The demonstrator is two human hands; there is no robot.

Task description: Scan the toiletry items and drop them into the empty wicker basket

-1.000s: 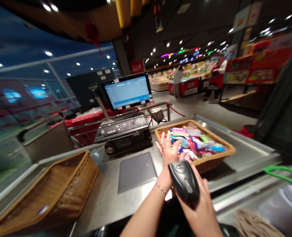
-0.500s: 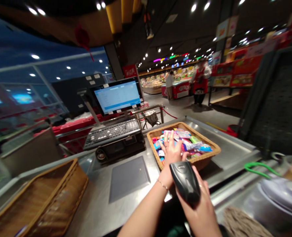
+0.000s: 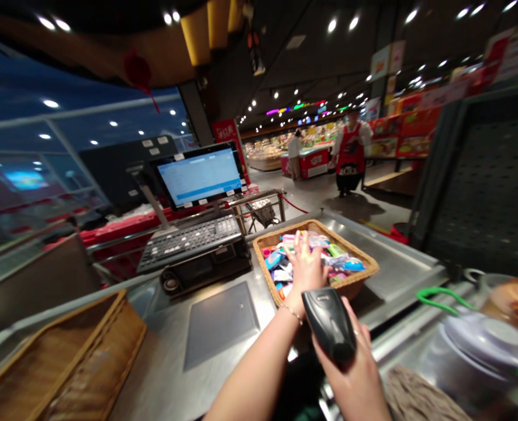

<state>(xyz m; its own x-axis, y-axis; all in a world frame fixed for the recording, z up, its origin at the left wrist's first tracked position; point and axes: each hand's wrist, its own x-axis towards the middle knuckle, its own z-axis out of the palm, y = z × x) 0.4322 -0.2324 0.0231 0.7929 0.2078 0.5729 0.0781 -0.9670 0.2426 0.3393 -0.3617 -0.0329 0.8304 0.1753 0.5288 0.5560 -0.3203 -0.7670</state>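
Note:
My left hand (image 3: 305, 266) reaches into a wicker basket (image 3: 370, 270) full of small colourful packaged items (image 3: 340, 257). Its fingers are spread over the packets, and I see nothing gripped in them. A thin bracelet circles that wrist. In my right hand (image 3: 355, 374) is a black handheld barcode scanner (image 3: 329, 324), its head pointing away from me towards the basket. My fingers wrap round the scanner's handle, which is mostly hidden. The scanner's head overlaps my left wrist in this view.
A monitor (image 3: 200, 175) and keyboard (image 3: 191, 240) stand left of the basket on the metal counter (image 3: 154, 362). A grey panel (image 3: 221, 324) lies in front. Another wicker basket (image 3: 96, 362) sits lower left. At right are a lidded container (image 3: 473, 345) and a cloth (image 3: 421, 392). A person in a red vest (image 3: 351, 152) stands beyond.
The view has shifted slightly right, so the counter things appear further left. Both hands keep nearly the same pose, and the person in the red vest appears nearer.

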